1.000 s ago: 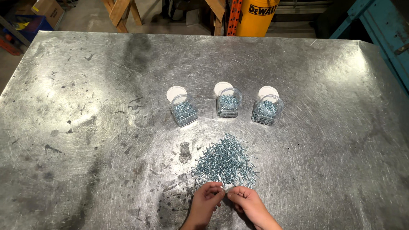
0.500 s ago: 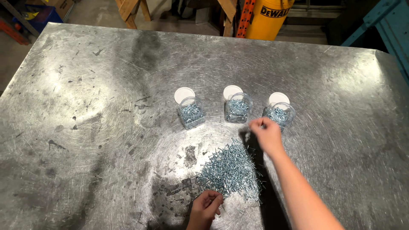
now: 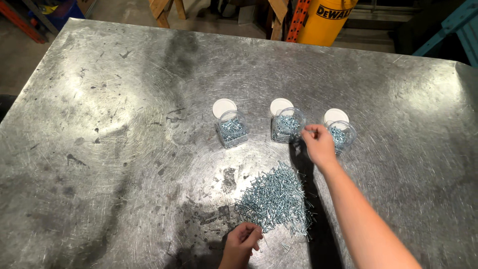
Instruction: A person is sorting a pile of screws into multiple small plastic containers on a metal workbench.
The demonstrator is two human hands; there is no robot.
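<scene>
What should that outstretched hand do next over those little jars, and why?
Probably ease toward the middle jar and let go. The right hand hovers with fingertips pinched between the middle jar and the right jar, both open and part full of screws. Whether it holds a screw is too small to tell.

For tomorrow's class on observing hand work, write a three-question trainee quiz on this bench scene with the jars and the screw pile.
1. True or false: all three jars have their lids on.
2. How many white lids lie on the table?
3. The right hand is: A) on the screw pile; B) between the middle jar and right jar; C) off the table.

Key: 1 false, the jars are open; 2 three; 3 B. The left hand is at the pile's near edge.
</scene>
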